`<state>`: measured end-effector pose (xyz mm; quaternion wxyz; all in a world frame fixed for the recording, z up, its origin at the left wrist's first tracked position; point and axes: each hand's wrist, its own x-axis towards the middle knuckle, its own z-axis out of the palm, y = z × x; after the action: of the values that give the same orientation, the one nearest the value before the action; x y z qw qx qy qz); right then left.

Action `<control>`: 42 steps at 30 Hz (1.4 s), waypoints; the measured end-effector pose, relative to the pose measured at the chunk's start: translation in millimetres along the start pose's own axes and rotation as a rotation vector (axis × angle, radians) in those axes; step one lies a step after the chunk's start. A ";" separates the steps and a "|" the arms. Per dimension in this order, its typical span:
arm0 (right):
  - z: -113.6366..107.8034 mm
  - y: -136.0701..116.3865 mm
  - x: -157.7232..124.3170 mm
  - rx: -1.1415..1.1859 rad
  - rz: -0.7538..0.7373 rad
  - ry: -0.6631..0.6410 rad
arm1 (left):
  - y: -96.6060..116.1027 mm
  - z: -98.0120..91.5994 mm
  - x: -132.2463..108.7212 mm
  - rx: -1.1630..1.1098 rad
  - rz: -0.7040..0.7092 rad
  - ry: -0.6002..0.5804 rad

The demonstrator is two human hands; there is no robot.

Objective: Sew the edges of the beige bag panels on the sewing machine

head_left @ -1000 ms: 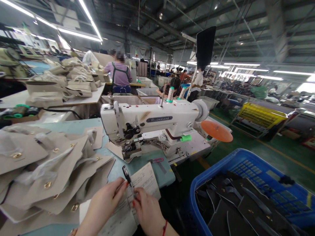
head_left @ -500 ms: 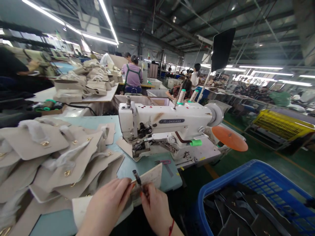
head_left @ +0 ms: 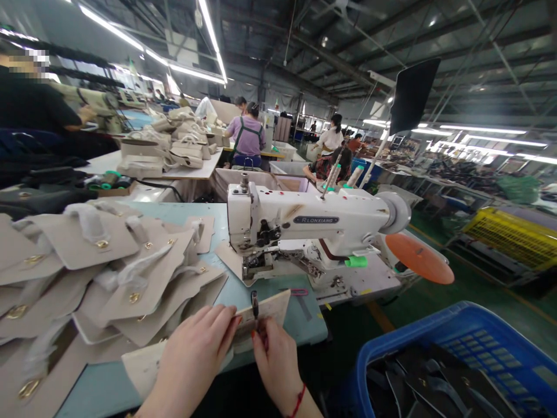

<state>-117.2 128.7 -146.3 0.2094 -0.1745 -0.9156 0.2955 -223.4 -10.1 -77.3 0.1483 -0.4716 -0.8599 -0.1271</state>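
My left hand (head_left: 195, 351) is closed over the upper edge of a pale beige panel (head_left: 278, 307), which stands tilted at the table's front edge. Its fingers press together on the panel, and part of the piece shows left of the wrist. In my right hand (head_left: 276, 354) is a slim dark tool (head_left: 255, 303) with a shiny end pointing up, its exact kind unclear. The tool stands against the panel, close to my left fingertips. Just beyond the panel lie pink-handled thread snips (head_left: 298, 292) on the light blue tabletop (head_left: 311, 331).
A white sewing machine (head_left: 278, 212) stands behind my hands. Beige bag pieces with wrapped handles and gold fittings (head_left: 143, 278) are heaped on the left. A blue basket (head_left: 363, 360) with dark pieces stands at the lower right. Several people work farther back.
The view has shifted slightly, so the machine and heap appear farther right. The dark tool has gone from leaning left to nearly upright. Both hands stay at the panel.
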 end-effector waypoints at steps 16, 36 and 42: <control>2.3 16.0 0.2 -0.067 0.033 -0.018 | 1.9 -11.1 -0.6 0.038 -0.064 -0.105; -5.2 49.5 -6.1 0.679 0.160 -0.232 | -60.2 -38.6 -13.9 -0.368 -0.277 -0.100; 15.9 20.1 -20.8 0.854 0.288 -0.205 | -110.4 -89.9 -75.1 -1.011 -0.581 -0.186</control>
<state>-103.3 127.4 -176.2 0.1278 -0.1681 -0.6944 0.6880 -266.6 -158.1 -31.0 -0.2117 -0.2381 -0.7960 -0.5146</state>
